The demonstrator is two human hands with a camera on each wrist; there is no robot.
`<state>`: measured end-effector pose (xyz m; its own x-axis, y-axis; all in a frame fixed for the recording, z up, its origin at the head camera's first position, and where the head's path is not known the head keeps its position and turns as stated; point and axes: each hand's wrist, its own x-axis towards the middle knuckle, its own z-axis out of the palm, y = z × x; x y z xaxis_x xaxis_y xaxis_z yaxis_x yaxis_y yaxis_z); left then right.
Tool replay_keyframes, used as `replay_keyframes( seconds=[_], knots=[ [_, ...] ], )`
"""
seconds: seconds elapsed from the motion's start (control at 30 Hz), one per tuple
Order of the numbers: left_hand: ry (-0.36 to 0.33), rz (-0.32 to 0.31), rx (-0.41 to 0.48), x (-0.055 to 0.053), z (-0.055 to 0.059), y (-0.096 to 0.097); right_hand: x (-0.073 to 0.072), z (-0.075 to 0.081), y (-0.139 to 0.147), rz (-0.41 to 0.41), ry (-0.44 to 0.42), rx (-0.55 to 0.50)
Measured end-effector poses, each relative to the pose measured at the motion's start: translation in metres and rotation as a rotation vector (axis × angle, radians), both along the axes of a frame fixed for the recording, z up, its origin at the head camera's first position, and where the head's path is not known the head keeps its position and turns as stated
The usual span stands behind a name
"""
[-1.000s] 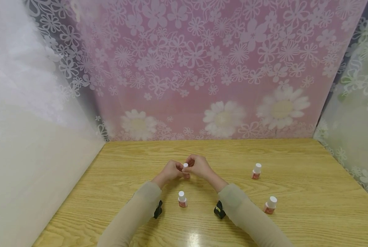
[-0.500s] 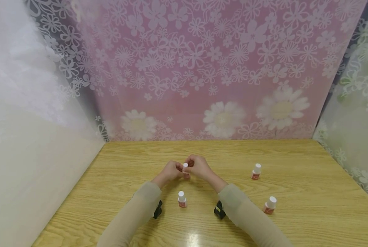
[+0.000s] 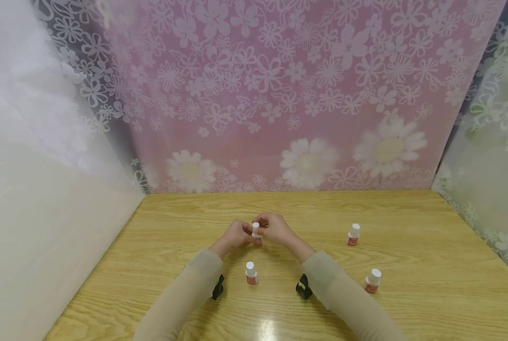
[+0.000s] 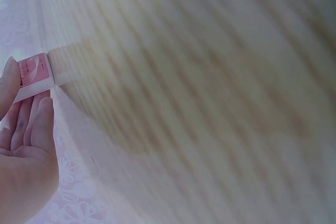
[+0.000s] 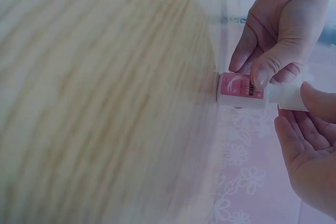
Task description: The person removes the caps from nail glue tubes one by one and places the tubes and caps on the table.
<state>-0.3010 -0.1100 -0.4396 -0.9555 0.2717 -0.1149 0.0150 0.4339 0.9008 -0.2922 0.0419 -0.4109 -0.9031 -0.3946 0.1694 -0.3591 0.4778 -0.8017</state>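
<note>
A small white bottle [image 5: 241,98] with a red label and a white cap [image 3: 255,225] is between both hands near the middle of the table. My left hand [image 3: 238,234] grips the bottle's body, its thumb across the label in the right wrist view. Thumb and fingers of my right hand [image 3: 275,228] pinch the cap. The bottle looks upright, with its base at or close to the tabletop. In the left wrist view, the bottle's label shows above the curled fingers of the left hand [image 4: 26,177]; the cap is out of that view.
Similar capped bottles stand on the wooden table [image 3: 173,222]: a near bottle [image 3: 251,273] between the forearms, a far right bottle [image 3: 353,235] and a near right bottle [image 3: 372,281]. Flowered cloth [image 3: 245,94] walls in the back and sides. Black wrist devices [image 3: 304,287] sit under the sleeves.
Both hands stay at the same bottle, with only slight shifts of the fingers around the cap and body. The other bottles keep their places.
</note>
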Motion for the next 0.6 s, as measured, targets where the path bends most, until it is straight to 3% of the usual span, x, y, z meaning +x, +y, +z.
replay_keyframes(
  seconds=[0.6],
  knots=[
    [0.013,-0.008,-0.077,-0.0023,-0.0008,-0.0014,0.0001,0.0106,0.0023,-0.011,0.022,0.02]
  ],
)
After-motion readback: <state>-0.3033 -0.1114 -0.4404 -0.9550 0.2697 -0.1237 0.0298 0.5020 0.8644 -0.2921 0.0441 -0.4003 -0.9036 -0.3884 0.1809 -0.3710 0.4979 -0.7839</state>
